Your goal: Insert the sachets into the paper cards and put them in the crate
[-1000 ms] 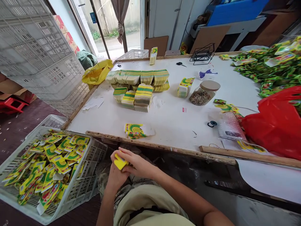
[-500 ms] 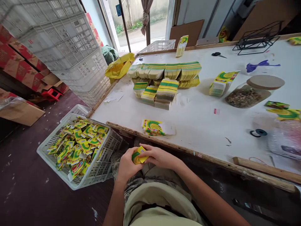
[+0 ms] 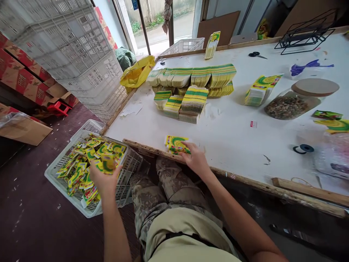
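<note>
Over the white crate [image 3: 87, 211] at the lower left is my left hand [image 3: 105, 178], its thumb and fingers spread. A blurred yellow-green packet [image 3: 108, 163] shows just beyond the fingers, apparently loose above the heap of yellow packets [image 3: 79, 174]. My right hand [image 3: 194, 156] rests at the table's front edge, its fingertips on the right end of a small stack of flat yellow-green packets [image 3: 174, 143]. Its fingers are bent over the stack, and whether they pinch one is hidden. Behind the stack stand bundled rows of yellow-green striped cards [image 3: 191, 78].
The white table [image 3: 231, 145] has a raised wooden rim. On it are a glass jar [image 3: 291, 105], scissors [image 3: 257, 55], a black wire rack [image 3: 305, 38] and a tape roll [image 3: 307, 148]. Tall stacked crates [image 3: 79, 54] stand at the left, beside red cartons [image 3: 24, 80].
My hands have parted from the packet they held together over my lap. The left moved left over the crate, the right moved up to the stack on the table. The view shifted slightly.
</note>
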`<state>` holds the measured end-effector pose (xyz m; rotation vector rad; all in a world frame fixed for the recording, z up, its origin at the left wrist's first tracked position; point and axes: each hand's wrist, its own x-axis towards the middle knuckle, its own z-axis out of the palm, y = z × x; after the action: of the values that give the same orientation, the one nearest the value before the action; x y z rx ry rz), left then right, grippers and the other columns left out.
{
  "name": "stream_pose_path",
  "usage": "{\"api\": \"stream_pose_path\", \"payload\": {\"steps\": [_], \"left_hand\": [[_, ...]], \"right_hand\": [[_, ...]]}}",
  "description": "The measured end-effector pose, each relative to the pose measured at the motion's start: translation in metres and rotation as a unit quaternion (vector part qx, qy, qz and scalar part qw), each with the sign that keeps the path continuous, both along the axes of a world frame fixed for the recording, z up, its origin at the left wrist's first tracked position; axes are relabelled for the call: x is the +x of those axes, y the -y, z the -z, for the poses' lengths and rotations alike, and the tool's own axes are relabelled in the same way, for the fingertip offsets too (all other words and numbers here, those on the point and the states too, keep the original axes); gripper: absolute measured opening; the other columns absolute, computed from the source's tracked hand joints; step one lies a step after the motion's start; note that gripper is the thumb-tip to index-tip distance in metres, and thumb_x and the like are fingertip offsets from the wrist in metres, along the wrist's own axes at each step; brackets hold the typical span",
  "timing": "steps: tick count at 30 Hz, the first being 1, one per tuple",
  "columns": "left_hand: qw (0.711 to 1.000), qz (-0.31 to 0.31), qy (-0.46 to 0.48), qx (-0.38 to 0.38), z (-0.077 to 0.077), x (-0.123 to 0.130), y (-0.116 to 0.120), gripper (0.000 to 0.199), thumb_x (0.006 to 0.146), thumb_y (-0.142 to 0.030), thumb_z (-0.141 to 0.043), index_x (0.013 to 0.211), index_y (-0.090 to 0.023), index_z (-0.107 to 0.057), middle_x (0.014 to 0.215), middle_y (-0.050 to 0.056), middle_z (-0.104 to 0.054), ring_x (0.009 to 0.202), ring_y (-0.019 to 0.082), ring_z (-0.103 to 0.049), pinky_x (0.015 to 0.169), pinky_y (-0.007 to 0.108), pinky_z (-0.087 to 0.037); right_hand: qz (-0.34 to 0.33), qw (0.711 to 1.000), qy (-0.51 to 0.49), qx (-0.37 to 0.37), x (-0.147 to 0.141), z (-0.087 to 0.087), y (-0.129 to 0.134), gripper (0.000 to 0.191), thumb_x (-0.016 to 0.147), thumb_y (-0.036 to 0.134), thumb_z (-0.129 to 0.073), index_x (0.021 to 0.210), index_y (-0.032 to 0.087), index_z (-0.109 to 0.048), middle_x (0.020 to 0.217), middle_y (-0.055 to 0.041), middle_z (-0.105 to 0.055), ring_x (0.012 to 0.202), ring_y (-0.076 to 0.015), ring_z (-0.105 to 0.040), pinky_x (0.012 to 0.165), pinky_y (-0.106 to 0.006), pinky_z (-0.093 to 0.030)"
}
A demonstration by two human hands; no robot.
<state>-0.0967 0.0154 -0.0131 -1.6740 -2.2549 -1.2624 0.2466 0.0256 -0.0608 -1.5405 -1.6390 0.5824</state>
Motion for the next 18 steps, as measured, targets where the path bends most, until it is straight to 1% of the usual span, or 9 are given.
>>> {"api": "stream_pose_path", "payload": {"steps": [2,4,6,8,11,13,16,17,18], "left_hand": [[0.998,-0.057,0.018,0.034,0.0,-0.023,-0.007,0.103,0.059,-0.049,-0.082,0.141,-0.011,-0.035,0.141,0.022,-0.045,0.133,0.036,-0.042,0.111,0.054,-0.033],[0.995,-0.037,0.089,0.006,0.008,-0.022,-0.006,0.084,0.068,-0.051,-0.074,0.136,-0.014,-0.043,0.133,0.018,-0.053,0.125,0.032,-0.051,0.103,0.05,-0.044],[0.982,0.04,0.175,-0.061,0.023,0.001,-0.001,0.062,0.074,-0.05,-0.069,0.124,-0.017,-0.054,0.126,0.015,-0.06,0.118,0.03,-0.057,0.097,0.047,-0.049],[0.95,0.142,0.242,-0.136,0.04,0.034,0.008,0.049,0.077,-0.046,-0.067,0.117,-0.019,-0.059,0.124,0.013,-0.062,0.117,0.027,-0.058,0.098,0.046,-0.049],[0.888,0.256,0.324,-0.202,0.055,0.084,0.02,0.049,0.078,-0.043,-0.069,0.12,-0.021,-0.058,0.125,0.013,-0.062,0.12,0.026,-0.056,0.1,0.044,-0.048],[0.834,0.313,0.41,-0.198,0.057,0.111,0.025,0.062,0.073,-0.046,-0.074,0.127,-0.023,-0.053,0.13,0.014,-0.059,0.124,0.028,-0.054,0.099,0.043,-0.048],[0.755,0.341,0.546,-0.124,0.049,0.138,0.025,0.074,0.069,-0.062,-0.071,0.13,-0.024,-0.05,0.129,0.013,-0.059,0.123,0.029,-0.054,0.1,0.043,-0.048],[0.744,0.328,0.574,-0.097,0.044,0.144,0.023,0.071,0.072,-0.068,-0.064,0.127,-0.024,-0.052,0.123,0.012,-0.061,0.118,0.028,-0.057,0.099,0.043,-0.048],[0.748,0.309,0.582,-0.08,0.04,0.148,0.021,0.068,0.077,-0.073,-0.053,0.123,-0.024,-0.054,0.115,0.011,-0.064,0.111,0.025,-0.06,0.097,0.042,-0.049]], "right_hand": [[0.059,0.995,0.071,-0.027,0.014,0.008,-0.012,0.04,0.081,0.018,-0.06,0.121,0.012,-0.058,0.112,-0.019,-0.064,0.105,-0.0348,-0.057,0.091,-0.051,-0.045],[0.067,0.993,0.09,-0.038,0.021,0.015,-0.019,0.034,0.078,0.014,-0.059,0.112,0.014,-0.061,0.105,-0.0177,-0.065,0.1,-0.035,-0.057,0.089,-0.051,-0.045],[0.067,0.994,0.077,-0.03,0.022,0.019,-0.021,0.029,0.075,0.012,-0.059,0.104,0.016,-0.061,0.101,-0.0157,-0.065,0.098,-0.0338,-0.057,0.088,-0.05,-0.044],[0.074,0.995,0.059,-0.024,0.022,0.018,-0.021,0.028,0.074,0.012,-0.059,0.102,0.016,-0.057,0.095,-0.0132,-0.064,0.094,-0.0315,-0.058,0.085,-0.048,-0.045],[0.072,0.997,0.001,-0.016,0.014,0.01,-0.013,0.03,0.077,0.015,-0.057,0.105,0.019,-0.048,0.085,-0.0057,-0.059,0.081,-0.0237,-0.059,0.075,-0.038,-0.05],[0.026,0.993,-0.112,-0.016,-0.001,0.001,-0.002,0.03,0.078,0.02,-0.06,0.104,0.021,-0.044,0.082,-0.0014,-0.056,0.073,-0.019,-0.058,0.067,-0.032,-0.05],[-0.101,0.946,-0.301,-0.068,-0.036,-0.011,0.023,0.033,0.077,0.027,-0.068,0.1,0.023,-0.045,0.083,0.0006,-0.055,0.073,-0.016,-0.057,0.063,-0.027,-0.048],[-0.14,0.922,-0.347,-0.097,-0.048,-0.014,0.032,0.034,0.077,0.029,-0.069,0.101,0.023,-0.046,0.084,0.0005,-0.056,0.073,-0.0155,-0.057,0.064,-0.027,-0.047],[-0.17,0.898,-0.387,-0.122,-0.06,-0.016,0.04,0.036,0.077,0.03,-0.07,0.101,0.023,-0.046,0.085,0.0004,-0.056,0.074,-0.015,-0.056,0.064,-0.027,-0.047]]}}
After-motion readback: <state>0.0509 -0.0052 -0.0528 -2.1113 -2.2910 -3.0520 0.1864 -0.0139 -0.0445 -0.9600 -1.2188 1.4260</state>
